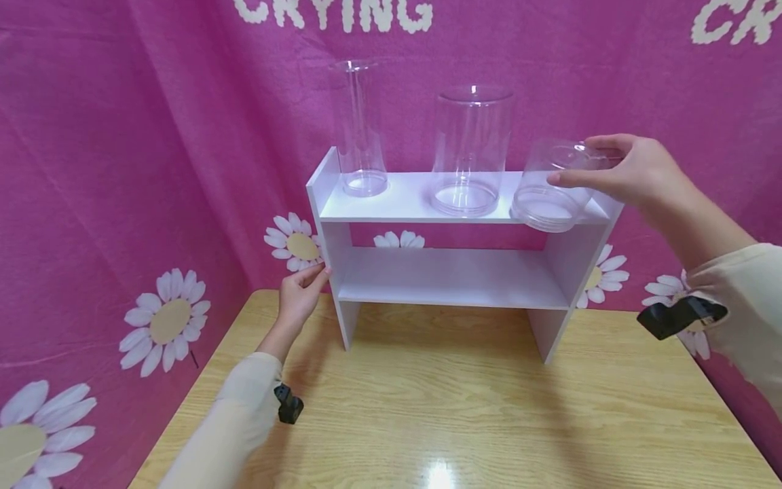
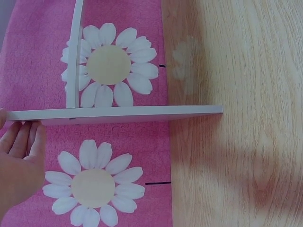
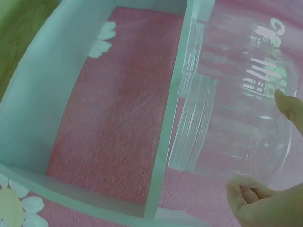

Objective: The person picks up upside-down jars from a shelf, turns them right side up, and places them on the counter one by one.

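Observation:
My right hand (image 1: 644, 170) grips a short clear plastic jar (image 1: 552, 190) near its upper end, thumb on one side and fingers on the other. The jar tilts, its base overlapping the front edge of the top shelf in the head view. In the right wrist view, the jar (image 3: 227, 127) lies between thumb and fingers. At the white two-tier shelf rack (image 1: 452, 275), my left hand (image 1: 299, 299) pinches the left side panel. The left wrist view has its fingers (image 2: 23, 142) against one face of that panel (image 2: 142, 112), with the thumb tip on the other.
On the top shelf stand a tall narrow clear jar (image 1: 362, 129) at the left and a wider clear jar (image 1: 470, 153) in the middle. The rack stands on a wooden table (image 1: 427, 401). Behind it hangs a pink cloth (image 1: 201, 136) with daisies.

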A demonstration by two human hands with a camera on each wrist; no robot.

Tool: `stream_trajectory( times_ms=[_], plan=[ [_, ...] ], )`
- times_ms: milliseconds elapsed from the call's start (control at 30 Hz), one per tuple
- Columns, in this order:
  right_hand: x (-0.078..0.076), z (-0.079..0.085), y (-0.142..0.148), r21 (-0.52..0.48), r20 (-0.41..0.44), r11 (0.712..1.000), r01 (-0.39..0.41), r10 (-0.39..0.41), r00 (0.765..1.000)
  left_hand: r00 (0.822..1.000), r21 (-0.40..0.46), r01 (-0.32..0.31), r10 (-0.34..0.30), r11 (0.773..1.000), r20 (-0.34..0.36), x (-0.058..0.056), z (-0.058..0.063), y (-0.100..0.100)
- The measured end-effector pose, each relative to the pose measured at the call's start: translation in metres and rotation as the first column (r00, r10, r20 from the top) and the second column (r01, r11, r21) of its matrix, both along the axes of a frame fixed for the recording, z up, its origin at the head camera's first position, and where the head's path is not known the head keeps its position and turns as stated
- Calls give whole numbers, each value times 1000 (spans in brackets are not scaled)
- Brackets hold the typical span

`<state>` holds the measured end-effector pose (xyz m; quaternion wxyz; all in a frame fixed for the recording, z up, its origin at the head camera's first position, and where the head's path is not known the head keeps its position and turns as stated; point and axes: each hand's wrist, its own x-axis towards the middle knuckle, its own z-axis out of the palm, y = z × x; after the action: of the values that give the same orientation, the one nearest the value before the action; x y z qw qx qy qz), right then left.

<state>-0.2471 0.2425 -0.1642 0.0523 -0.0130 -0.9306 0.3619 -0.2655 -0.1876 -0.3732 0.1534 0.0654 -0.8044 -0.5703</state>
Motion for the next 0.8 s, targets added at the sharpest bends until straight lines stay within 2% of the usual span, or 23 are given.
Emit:
stream_trajectory(
  times_ms=[133, 300, 467, 633, 800],
  plan=[
    [10, -9, 2, -32, -25, 999, -21, 20, 999, 1000, 5, 4, -4, 1000, -2, 0, 0, 1],
    [30, -19, 1, -50, -41, 998, -49, 47, 998, 1000, 13, 10, -10, 1000, 7, 2, 1, 1],
    [48, -30, -2, -64, -98, 995, -71, 64, 993, 1000, 12, 10, -11, 1000, 27, 2, 1, 1],
    [59, -39, -5, -105, -114, 990, -96, 84, 990, 999, 17, 12, -12, 1000, 32, 1, 1, 0],
    [63, -49, -9, -97, -85, 989, -112, 103, 991, 1000, -2, -11, 11, 1000, 16, -1, 1, 1]
  ],
)
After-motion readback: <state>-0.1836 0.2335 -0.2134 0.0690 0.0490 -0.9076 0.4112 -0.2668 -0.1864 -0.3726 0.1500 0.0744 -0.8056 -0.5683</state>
